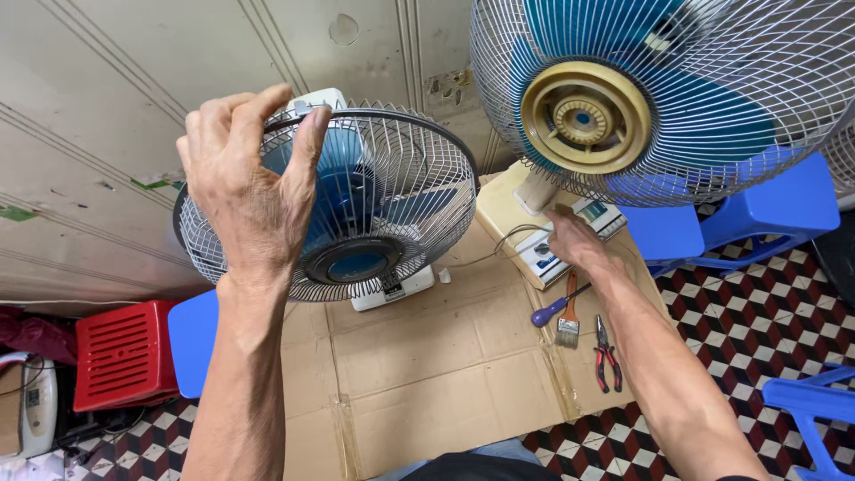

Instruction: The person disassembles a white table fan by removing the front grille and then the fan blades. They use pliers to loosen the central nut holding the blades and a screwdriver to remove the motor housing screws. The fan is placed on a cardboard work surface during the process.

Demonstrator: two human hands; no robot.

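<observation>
My left hand (249,183) grips the top rim of the wire guard of a small blue-bladed fan (383,205), which stands on flattened cardboard (427,365). A second, larger fan (659,89) with blue blades and a tan hub fills the upper right. My right hand (574,236) reaches under it and rests on the button panel of its cream base (543,258), fingers pressing there and holding nothing.
A paintbrush (568,321), a purple-handled screwdriver (548,312) and red-handled pliers (607,356) lie on the cardboard by my right forearm. A red plastic crate (125,356) sits at the left, blue plastic stools (766,209) at the right. The floor is checkered tile.
</observation>
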